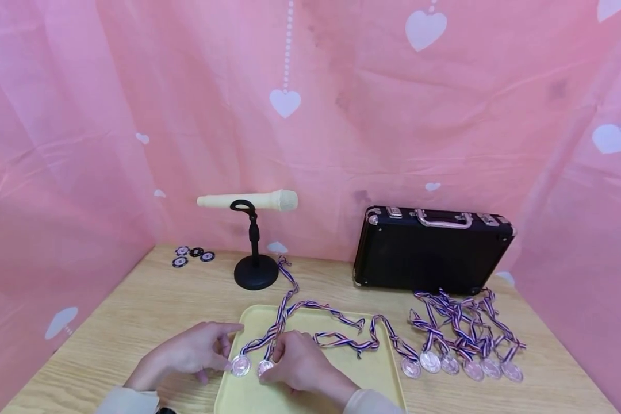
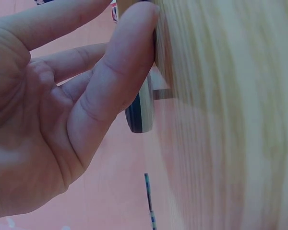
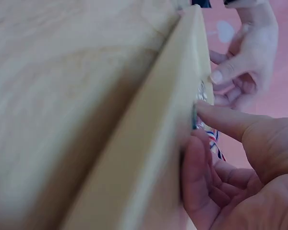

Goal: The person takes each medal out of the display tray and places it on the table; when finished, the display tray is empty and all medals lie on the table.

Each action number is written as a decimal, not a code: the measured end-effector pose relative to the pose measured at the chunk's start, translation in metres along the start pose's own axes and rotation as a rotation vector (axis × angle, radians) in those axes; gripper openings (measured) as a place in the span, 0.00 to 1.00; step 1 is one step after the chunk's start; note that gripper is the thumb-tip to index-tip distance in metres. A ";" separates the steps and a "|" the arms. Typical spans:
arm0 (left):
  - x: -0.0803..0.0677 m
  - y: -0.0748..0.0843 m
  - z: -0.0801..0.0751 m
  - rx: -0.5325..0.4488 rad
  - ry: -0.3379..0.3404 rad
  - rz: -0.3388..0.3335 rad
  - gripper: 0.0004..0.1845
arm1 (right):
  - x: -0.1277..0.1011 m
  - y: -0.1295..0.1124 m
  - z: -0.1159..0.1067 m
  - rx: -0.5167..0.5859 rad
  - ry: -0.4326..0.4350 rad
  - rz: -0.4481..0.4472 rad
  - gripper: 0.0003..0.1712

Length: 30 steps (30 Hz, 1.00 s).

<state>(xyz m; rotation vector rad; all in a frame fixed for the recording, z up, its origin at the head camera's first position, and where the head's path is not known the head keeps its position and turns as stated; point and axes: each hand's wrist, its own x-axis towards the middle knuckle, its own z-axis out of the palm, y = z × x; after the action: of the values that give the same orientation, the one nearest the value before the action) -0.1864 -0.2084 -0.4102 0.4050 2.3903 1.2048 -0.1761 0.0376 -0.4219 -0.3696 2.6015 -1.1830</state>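
Note:
A pale yellow tray (image 1: 352,368) lies on the wooden table with two silver medals on striped ribbons at its left side. My right hand (image 1: 302,362) pinches the edge of one medal (image 1: 265,368) between thumb and fingers, low over the tray; the right wrist view shows this medal edge-on. Just left of it lies the other medal (image 1: 240,365). By the tray's left rim is my left hand (image 1: 194,351), fingers loosely bent and spread, the thumb close to that medal; whether it touches is unclear. Nothing shows in its grasp in the left wrist view.
More medals (image 1: 473,370) with tangled ribbons (image 1: 457,325) lie right of the tray, one medal (image 1: 411,368) beside its rim. Behind stand a black case (image 1: 434,253) and a white microphone (image 1: 259,200) on a black stand (image 1: 256,271). Several poker chips (image 1: 196,252) lie back left.

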 end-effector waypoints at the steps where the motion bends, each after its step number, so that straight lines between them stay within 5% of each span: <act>1: 0.000 0.000 0.000 -0.002 0.002 -0.004 0.41 | -0.001 0.001 -0.003 0.015 -0.016 0.005 0.22; 9: 0.002 0.003 0.000 -0.001 0.021 -0.042 0.41 | -0.011 0.013 -0.025 0.126 -0.100 0.015 0.20; 18: 0.000 0.001 0.001 0.002 0.002 -0.009 0.41 | -0.016 0.024 -0.034 0.321 -0.230 -0.002 0.13; 30: 0.000 0.001 0.002 0.006 0.008 -0.020 0.41 | -0.013 0.032 -0.036 0.397 -0.245 0.012 0.06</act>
<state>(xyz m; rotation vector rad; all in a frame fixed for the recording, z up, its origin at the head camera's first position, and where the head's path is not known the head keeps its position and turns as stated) -0.1858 -0.2063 -0.4103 0.3780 2.3994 1.1923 -0.1796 0.0876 -0.4215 -0.3851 2.0990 -1.5035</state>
